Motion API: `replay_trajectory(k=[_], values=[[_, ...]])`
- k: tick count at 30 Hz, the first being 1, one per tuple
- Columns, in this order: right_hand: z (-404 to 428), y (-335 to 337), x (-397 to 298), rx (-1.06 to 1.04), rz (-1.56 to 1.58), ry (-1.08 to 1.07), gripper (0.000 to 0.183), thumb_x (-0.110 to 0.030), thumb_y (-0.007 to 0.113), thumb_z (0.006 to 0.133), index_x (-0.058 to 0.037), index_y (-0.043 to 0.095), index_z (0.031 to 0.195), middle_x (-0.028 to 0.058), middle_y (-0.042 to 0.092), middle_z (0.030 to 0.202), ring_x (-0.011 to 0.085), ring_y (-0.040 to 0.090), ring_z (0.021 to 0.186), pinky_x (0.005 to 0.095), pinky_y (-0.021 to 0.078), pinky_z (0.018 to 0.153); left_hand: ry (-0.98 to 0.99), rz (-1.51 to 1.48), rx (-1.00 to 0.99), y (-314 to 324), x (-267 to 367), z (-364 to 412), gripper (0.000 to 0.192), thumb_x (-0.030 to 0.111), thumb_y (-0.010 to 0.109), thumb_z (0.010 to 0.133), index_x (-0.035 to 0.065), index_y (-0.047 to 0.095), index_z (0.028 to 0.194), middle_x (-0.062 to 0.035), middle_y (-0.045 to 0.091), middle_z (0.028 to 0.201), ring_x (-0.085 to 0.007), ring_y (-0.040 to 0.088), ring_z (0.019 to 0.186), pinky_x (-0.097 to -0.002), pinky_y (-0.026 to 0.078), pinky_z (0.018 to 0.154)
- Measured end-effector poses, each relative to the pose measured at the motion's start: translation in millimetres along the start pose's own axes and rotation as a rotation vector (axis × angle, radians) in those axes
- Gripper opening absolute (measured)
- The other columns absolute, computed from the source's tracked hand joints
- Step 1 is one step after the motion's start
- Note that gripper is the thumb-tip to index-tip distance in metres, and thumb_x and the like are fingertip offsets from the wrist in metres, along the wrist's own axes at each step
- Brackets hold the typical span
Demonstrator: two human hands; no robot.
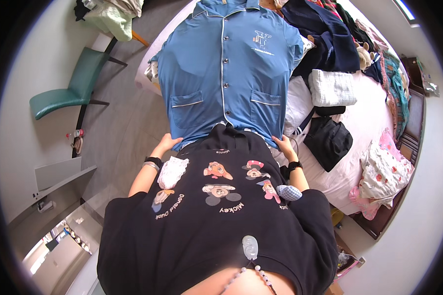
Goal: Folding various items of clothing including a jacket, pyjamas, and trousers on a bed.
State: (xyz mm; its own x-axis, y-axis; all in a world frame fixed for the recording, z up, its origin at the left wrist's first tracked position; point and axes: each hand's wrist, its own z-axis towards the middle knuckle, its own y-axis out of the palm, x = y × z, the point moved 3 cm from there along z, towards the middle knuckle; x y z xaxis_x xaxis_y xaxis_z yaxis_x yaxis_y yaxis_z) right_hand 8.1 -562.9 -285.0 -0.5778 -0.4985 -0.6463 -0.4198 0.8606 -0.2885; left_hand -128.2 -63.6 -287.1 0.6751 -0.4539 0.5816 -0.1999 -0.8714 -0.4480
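Observation:
A blue short-sleeved pajama shirt (195, 73) with white piping is spread front side up before me, its collar pointing away. Its buttons are done up down the middle, and two pockets sit near the hem. My left hand (168, 142) pinches the left hem corner between thumb and fingers. At the opposite hem corner, my right hand (283, 144) grips the fabric in the same way. The hem reaches my waist, in front of my black printed apron (221, 177). Most of the surface under the shirt is hidden.
A bed (369, 110) with a pink sheet holds a folded white towel (333, 87), a black cloth bundle (328, 142), dark navy clothing (328, 44) and a floral cloth (384, 173). To the left, a green chair (77, 83) stands by the wall on the grey floor (133, 99).

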Motion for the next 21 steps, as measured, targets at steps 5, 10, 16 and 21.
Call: replay_trajectory(k=[5, 10, 16, 21], values=[[13.2, -15.0, -12.2, -0.129, -0.179, 0.019, 0.035, -0.031, 0.067, 0.075, -0.0035, 0.058, 0.094, -0.0002, 0.055, 0.071, 0.0071, 0.05, 0.06, 0.0219, 0.0389, 0.048, -0.088, 0.291, 0.082, -29.3, 14.5, 11.7, 0.063, 0.021, 0.073, 0.062, -0.0039, 0.044, 0.112, -0.0212, 0.053, 0.103, -0.0358, 0.052, 0.1, -0.0399, 0.043, 0.086], [88.3, -74.2, -40.8, 0.1, -0.035, -0.203, 0.025, -0.025, 0.06, 0.082, -0.0041, 0.056, 0.096, 0.001, 0.057, 0.073, 0.0087, 0.054, 0.063, 0.0219, 0.0422, 0.052, 0.485, 0.409, 0.519, -74.2, 123.7, 27.7, 0.057, 0.012, 0.063, 0.073, 0.0003, 0.036, 0.121, -0.0219, 0.032, 0.127, -0.0365, 0.035, 0.117, -0.0407, 0.031, 0.098], [130.8, -98.3, -164.3, 0.286, 0.3, -0.194, 0.031, -0.022, 0.054, 0.085, -0.0048, 0.047, 0.109, 0.0085, 0.052, 0.101, 0.021, 0.06, 0.083, 0.0317, 0.049, 0.068, 0.803, 0.494, 0.453, -72.6, 282.4, 45.6, 0.063, 0.022, 0.063, 0.075, 0.0026, 0.033, 0.127, -0.0196, 0.025, 0.136, -0.0351, 0.029, 0.124, -0.0403, 0.027, 0.102], [164.4, -93.4, -208.1, 0.371, 0.452, -0.1, 0.041, -0.031, 0.056, 0.083, -0.0044, 0.044, 0.112, 0.0085, 0.051, 0.1, 0.0201, 0.058, 0.076, 0.0328, 0.0482, 0.062, 0.756, 0.695, 0.383, -25.9, 341.4, 76.2, 0.072, 0.041, 0.057, 0.079, 0.0137, 0.022, 0.136, -0.0107, 0.01, 0.144, -0.0325, 0.007, 0.132, -0.0523, 0.008, 0.105]])
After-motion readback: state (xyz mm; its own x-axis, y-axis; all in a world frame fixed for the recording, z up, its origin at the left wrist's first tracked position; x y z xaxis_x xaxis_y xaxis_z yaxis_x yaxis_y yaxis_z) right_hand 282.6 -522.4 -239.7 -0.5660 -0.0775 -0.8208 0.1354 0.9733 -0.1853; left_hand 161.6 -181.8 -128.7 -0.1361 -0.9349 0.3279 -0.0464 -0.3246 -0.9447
